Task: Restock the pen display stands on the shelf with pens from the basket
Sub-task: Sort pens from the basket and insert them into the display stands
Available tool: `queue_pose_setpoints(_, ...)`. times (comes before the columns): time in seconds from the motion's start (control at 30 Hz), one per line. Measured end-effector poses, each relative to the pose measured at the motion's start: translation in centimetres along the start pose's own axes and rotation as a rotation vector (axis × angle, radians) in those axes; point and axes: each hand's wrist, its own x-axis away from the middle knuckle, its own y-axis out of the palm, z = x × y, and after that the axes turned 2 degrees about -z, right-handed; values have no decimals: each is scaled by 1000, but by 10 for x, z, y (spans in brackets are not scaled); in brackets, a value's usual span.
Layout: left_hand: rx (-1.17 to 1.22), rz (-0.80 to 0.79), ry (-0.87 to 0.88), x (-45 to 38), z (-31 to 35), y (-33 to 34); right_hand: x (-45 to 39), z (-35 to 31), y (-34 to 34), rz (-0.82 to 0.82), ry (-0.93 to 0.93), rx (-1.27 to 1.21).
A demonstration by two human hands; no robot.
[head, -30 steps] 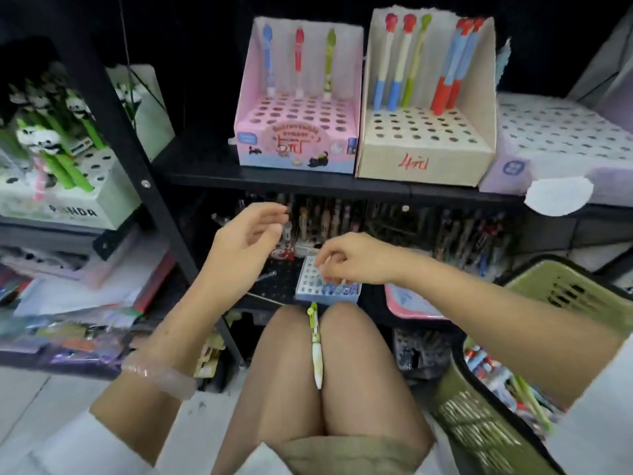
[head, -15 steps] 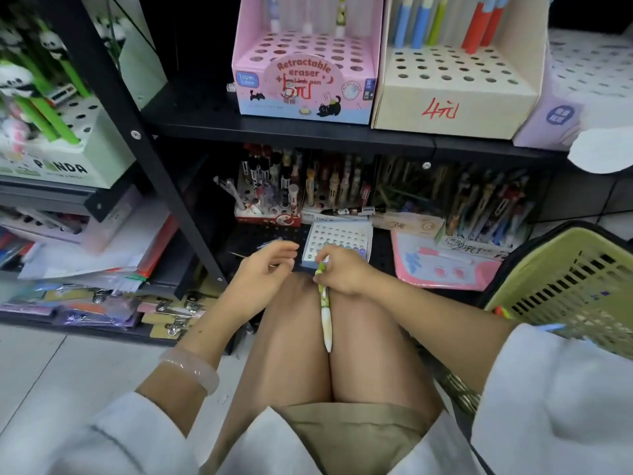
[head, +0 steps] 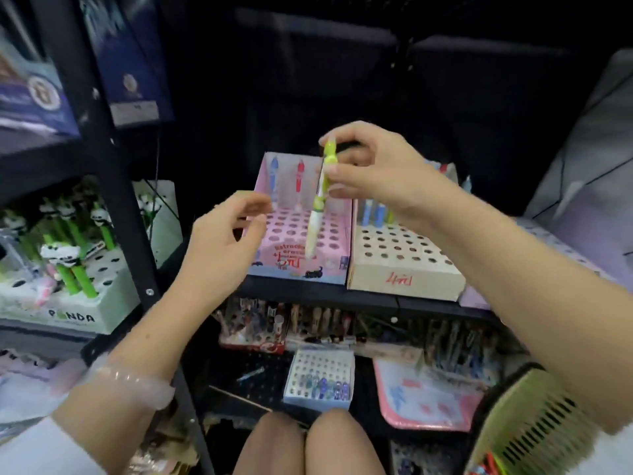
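In the head view, the right hand sits just above the centre of the frame, its thumb and fingers pinching the upper part of a green-and-white pen. The pen hangs nearly upright, tip down, over the holes of the pink display stand, apart from them. The left hand, left of centre, holds nothing; its fingers are loosely curled with the thumb and forefinger apart, just in front of the pink stand's left edge. A pale bead bracelet circles the left wrist.

The pink display stand stands on the black shelf at mid-frame and holds a blue pen and a red pen upright in its back row; most holes are bare. Touching its right side, the beige display stand carries a few blue pens at the back, partly hidden by the right arm. At the left edge, a white-and-green stand marked PANDA holds green panda-topped pens. Lower centre, on a lower shelf, a small white tray has a row of small bluish items at its front edge. At the lower right corner, the green basket shows a few coloured pens inside.
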Motion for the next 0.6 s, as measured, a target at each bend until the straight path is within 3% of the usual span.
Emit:
queue_pose_setpoints(0.1,-169,-153,7,-27,-1,9,-38,0,-15,220,-17,148)
queue_pose_setpoints(0.2,-227,-271,-22,-41,-10,17,-68,20,-18,351,103,302)
queue_pose_setpoints(0.47,-162,-279,-81,-44,-34,28,-92,56,-11,375,246,498)
queue_pose_setpoints(0.6,-110,-268,-103,-39,-39,27,-96,61,-6,269,337,597)
